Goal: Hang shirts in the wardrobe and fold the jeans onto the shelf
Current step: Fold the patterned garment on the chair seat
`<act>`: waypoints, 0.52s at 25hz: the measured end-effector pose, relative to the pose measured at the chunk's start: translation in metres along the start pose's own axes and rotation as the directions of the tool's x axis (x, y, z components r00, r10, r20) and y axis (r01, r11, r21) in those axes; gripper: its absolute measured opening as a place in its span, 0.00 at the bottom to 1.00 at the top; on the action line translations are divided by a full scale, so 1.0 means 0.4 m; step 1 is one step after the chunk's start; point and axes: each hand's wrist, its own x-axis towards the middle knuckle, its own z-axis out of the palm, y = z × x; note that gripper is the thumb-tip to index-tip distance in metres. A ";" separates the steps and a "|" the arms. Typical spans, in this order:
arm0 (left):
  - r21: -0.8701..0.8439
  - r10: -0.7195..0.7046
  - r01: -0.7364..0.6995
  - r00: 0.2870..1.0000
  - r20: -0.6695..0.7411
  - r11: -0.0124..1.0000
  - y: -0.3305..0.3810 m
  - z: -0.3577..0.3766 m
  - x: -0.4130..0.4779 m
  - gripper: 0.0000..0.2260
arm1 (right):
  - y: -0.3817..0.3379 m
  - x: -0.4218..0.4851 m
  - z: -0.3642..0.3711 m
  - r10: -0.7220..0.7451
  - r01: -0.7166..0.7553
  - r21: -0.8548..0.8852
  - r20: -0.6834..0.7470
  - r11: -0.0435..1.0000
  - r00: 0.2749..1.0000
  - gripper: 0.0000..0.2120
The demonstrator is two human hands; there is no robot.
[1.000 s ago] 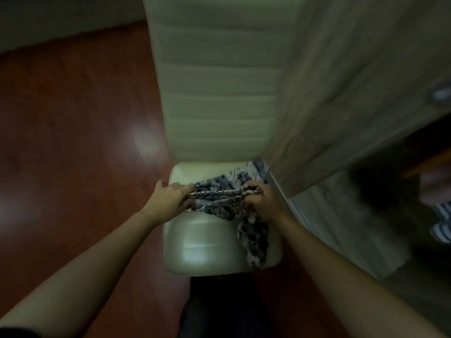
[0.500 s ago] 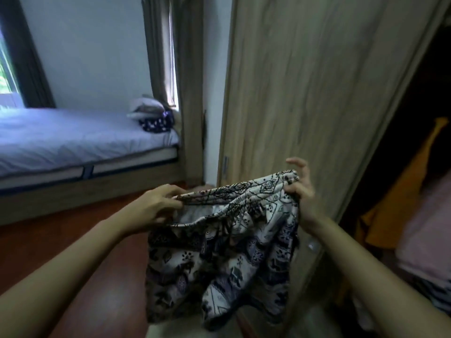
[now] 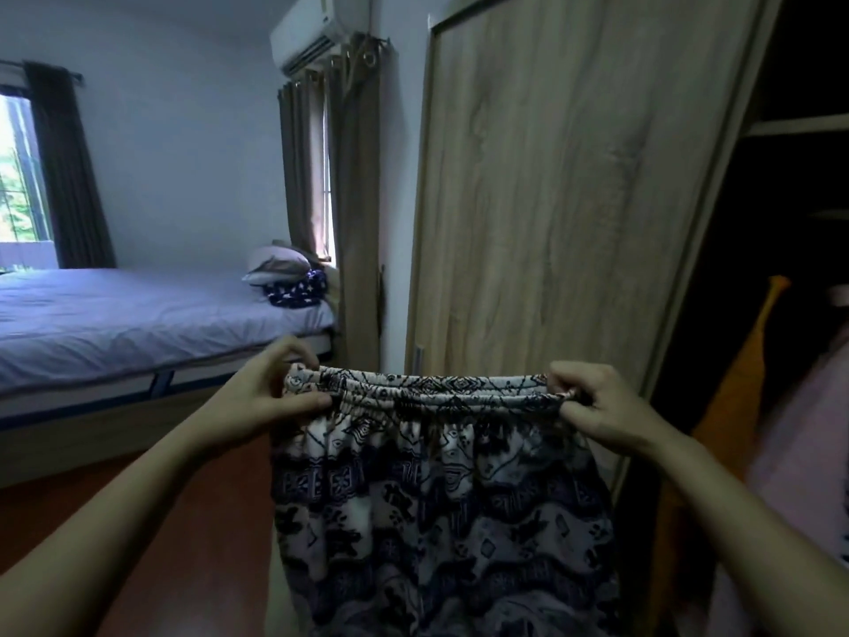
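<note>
A dark blue and white patterned garment (image 3: 436, 508) with an elastic waistband hangs spread out in front of me. My left hand (image 3: 271, 393) pinches the waistband's left end and my right hand (image 3: 597, 406) pinches its right end, so the band is stretched flat between them. Behind it stands the wardrobe's wooden sliding door (image 3: 565, 190). To the right the wardrobe is open and dark, with an orange garment (image 3: 739, 383) and a pale pink garment (image 3: 799, 452) hanging inside and a shelf (image 3: 799, 124) above them.
A bed (image 3: 138, 314) with a lilac sheet, a pillow (image 3: 275, 264) and a folded dark patterned cloth (image 3: 298, 289) stands at the left. Brown curtains (image 3: 353, 200) hang beside the wardrobe, under an air conditioner (image 3: 317, 32). Reddish floor (image 3: 138, 521) lies below my left arm.
I lifted the patterned garment off the cream chair, raised my view to the room, and pulled my hands apart so the waistband is now stretched straight.
</note>
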 end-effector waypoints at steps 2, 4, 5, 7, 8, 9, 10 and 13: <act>-0.214 -0.049 0.043 0.998 -0.025 0.976 0.000 -0.003 -0.001 0.21 | -0.015 -0.005 0.006 0.102 -0.097 0.183 -0.018 0.978 0.995 0.06; -0.272 -0.042 0.025 0.997 -0.058 0.962 0.009 -0.008 -0.006 0.21 | -0.031 -0.017 0.003 0.112 -0.082 0.404 -0.052 0.911 0.992 0.10; -0.335 -0.076 0.050 0.995 -0.066 0.941 0.020 -0.008 -0.012 0.20 | -0.040 -0.021 0.004 0.113 -0.075 0.480 -0.051 0.874 0.992 0.11; -0.460 -0.155 0.100 0.985 -0.081 0.882 0.011 -0.008 -0.011 0.10 | -0.035 -0.022 0.009 0.122 -0.089 0.478 -0.039 0.874 0.992 0.14; -0.478 -0.221 0.156 0.972 -0.082 0.864 -0.008 -0.002 -0.003 0.06 | -0.028 -0.018 0.019 0.172 -0.151 0.477 -0.001 0.866 0.985 0.12; -0.487 -0.315 0.241 0.946 -0.075 0.839 -0.028 0.008 0.008 0.04 | -0.017 -0.014 0.035 0.256 -0.248 0.526 0.060 0.814 0.965 0.10; -0.499 -0.431 0.348 0.900 -0.058 0.793 -0.053 0.022 0.021 0.05 | -0.004 -0.009 0.056 0.363 -0.378 0.561 0.144 0.736 0.921 0.12; -0.623 -0.675 0.506 0.736 -0.048 0.596 -0.098 0.105 0.057 0.04 | -0.004 0.022 0.140 0.577 -0.636 0.617 0.335 0.463 0.745 0.15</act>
